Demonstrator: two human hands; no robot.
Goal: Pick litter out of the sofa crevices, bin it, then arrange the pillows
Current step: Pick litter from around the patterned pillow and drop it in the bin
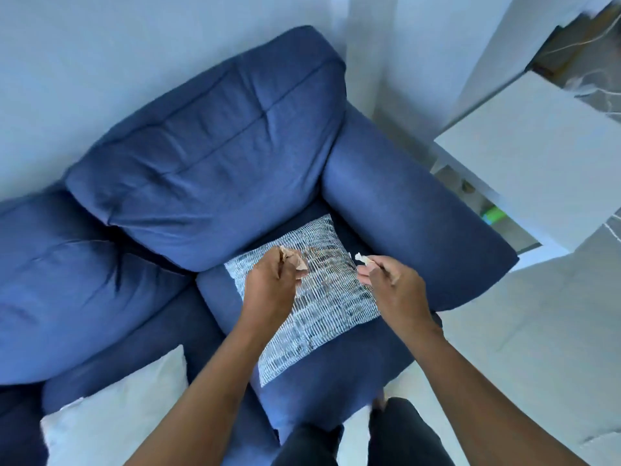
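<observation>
Lying flat on the blue fabric sofa (208,169) seat, against the rounded armrest, a square woven pillow (322,307) with a white-and-dark mesh pattern serves as the landmark. Above its far edge, a crumpled brownish paper scrap (291,257) is pinched in the left hand (272,287), whose grip is pressed together, while a small white crumpled scrap (362,257) is pinched by the right hand (393,287). A plain white pillow (117,412) is seen on the seat to the patterned pillow's left.

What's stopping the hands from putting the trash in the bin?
Nothing visible blocks them. The left hand holds brownish scraps and the right hand a white scrap, but no bin is in view.
</observation>
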